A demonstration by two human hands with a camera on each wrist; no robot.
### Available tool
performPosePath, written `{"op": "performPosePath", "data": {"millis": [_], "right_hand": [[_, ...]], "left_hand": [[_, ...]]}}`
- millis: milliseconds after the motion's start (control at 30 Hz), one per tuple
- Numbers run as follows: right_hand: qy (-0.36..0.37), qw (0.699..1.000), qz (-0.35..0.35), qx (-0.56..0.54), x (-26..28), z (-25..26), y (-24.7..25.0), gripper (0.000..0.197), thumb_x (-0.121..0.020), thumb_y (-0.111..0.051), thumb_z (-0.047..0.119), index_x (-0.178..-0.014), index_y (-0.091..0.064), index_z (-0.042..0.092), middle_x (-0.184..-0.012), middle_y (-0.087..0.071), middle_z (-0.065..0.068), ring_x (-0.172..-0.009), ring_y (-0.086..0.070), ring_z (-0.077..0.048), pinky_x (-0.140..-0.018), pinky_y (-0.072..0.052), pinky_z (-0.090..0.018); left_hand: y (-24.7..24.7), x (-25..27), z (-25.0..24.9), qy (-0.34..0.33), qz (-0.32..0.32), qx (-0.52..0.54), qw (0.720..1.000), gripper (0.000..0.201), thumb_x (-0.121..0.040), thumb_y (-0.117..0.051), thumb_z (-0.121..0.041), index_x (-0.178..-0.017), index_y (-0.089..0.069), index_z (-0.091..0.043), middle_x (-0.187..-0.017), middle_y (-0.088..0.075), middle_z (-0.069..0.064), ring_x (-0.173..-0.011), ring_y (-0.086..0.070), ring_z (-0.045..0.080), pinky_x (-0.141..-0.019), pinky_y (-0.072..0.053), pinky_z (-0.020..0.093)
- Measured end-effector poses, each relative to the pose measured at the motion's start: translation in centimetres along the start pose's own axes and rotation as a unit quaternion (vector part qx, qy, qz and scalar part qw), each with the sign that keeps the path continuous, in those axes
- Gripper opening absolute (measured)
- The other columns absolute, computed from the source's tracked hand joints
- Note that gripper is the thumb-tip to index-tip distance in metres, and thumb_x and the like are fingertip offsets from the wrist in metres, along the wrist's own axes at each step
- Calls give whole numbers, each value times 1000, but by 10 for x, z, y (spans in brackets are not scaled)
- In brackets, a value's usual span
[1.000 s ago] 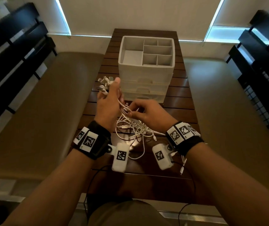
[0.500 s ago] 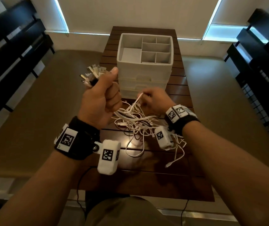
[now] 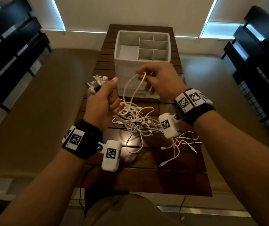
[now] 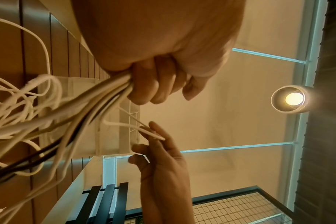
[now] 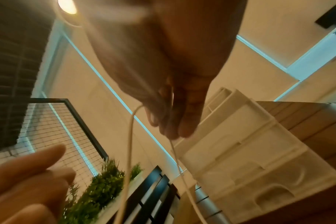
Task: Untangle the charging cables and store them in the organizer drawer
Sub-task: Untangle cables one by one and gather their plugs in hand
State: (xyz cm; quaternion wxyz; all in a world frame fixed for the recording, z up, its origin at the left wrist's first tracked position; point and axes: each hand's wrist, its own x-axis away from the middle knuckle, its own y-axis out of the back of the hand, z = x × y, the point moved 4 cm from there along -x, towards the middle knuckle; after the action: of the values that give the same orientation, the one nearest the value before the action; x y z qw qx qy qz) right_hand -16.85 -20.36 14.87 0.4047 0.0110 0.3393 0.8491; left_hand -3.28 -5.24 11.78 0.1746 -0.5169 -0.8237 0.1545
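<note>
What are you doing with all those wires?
A person is sorting out a messy bunch of white charging cables on a wooden table. The left hand grips the plug ends together in a fist. The right hand pinches one cable loop and holds it up out of the tangle. The white organizer stands behind, and no cables are in its top compartments yet.

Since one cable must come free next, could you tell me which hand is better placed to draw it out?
Right hand: it already pinches one white cable loop lifted from the tangle, while the left hand grips the bundled plug ends.
</note>
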Motion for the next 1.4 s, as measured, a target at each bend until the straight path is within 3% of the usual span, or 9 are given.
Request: {"op": "performPosePath", "data": {"millis": [233, 367, 467, 667, 833, 967, 1100, 1267, 1400], "right_hand": [[102, 985, -21, 141, 0, 21, -13, 19, -95, -68, 13, -111, -77, 19, -107, -63, -5, -91, -60, -16, -79, -56, -32], [160, 962, 11, 222, 4, 21, -32, 21, -92, -64, 15, -111, -74, 14, -106, -59, -9, -90, -57, -22, -73, -49, -33], [112, 973, -29, 201, 3, 5, -34, 12, -97, -62, 20, -104, -67, 12, -96, -54, -2, -80, -51, -16, -65, -42, -29], [-112, 980, 114, 115, 16, -63, -58, 20, -102, -63, 27, -86, -72, 19, -75, -69, 3, -65, -63, -10, -67, -49, -31], [-77, 993, -65, -57, 7, -19, -13, 21, -108, -53, 20, -103, -67, 4, -87, -70, -9, -51, -66, -11, -43, -52, -24], [-58, 996, -17, -58, -1, 3, -7, 21, -108, -52, 25, -107, -64, 8, -93, -72, -12, -59, -72, -29, -56, -63, -47], [24, 991, -85, -102, -11, 30, 11, 19, -109, -50, 23, -112, -62, 9, -93, -71, -13, -58, -72, -29, -51, -61, -44], [-15, 1000, 5, 19, -3, 18, -5, 13, -107, -52, 20, -108, -60, 10, -87, -72, -7, -54, -71, -23, -51, -60, -52], [94, 980, -167, -46, -11, 48, 29, 18, -108, -50, 19, -112, -59, 4, -92, -67, -10, -56, -69, -21, -43, -55, -35]], "left_hand": [[-9, -7, 9, -13, 23, -138, 990, 32, -99, -65, -46, -95, -66, -14, -57, -31, -6, -43, -24, 10, -40, -22, 24], [-22, -8, 4, -60, 26, -211, 975, 24, -100, -70, -23, -77, -61, -20, -51, -49, -16, -41, -42, 1, -43, -33, 16], [-27, -4, -12, -104, 71, -164, 978, 30, -106, -60, -22, -76, -61, -23, -53, -48, -12, -41, -37, 5, -41, -30, 20], [-30, 2, -34, -122, 144, -66, 980, 39, -108, -52, -23, -70, -50, -17, -49, -33, -9, -37, -24, 9, -38, -24, 23], [-6, -8, -14, -61, 49, -58, 995, 41, -105, -61, -29, -68, -48, -17, -47, -28, -7, -36, -21, 9, -37, -22, 20], [0, -10, -3, -55, 32, -61, 996, 38, -105, -61, -30, -70, -50, -17, -49, -27, -6, -37, -21, 8, -37, -19, 20], [2, -12, 1, -54, 0, -80, 995, 33, -104, -64, -26, -73, -56, -19, -52, -29, -6, -39, -21, 8, -38, -19, 19], [6, -12, 6, -34, -31, -83, 996, 28, -103, -65, -24, -76, -58, -17, -49, -41, -9, -38, -25, 7, -37, -20, 20], [14, -15, 11, -12, -55, -82, 995, 32, -100, -69, -25, -72, -54, -24, -53, -31, -7, -40, -22, 9, -40, -17, 22]]}}
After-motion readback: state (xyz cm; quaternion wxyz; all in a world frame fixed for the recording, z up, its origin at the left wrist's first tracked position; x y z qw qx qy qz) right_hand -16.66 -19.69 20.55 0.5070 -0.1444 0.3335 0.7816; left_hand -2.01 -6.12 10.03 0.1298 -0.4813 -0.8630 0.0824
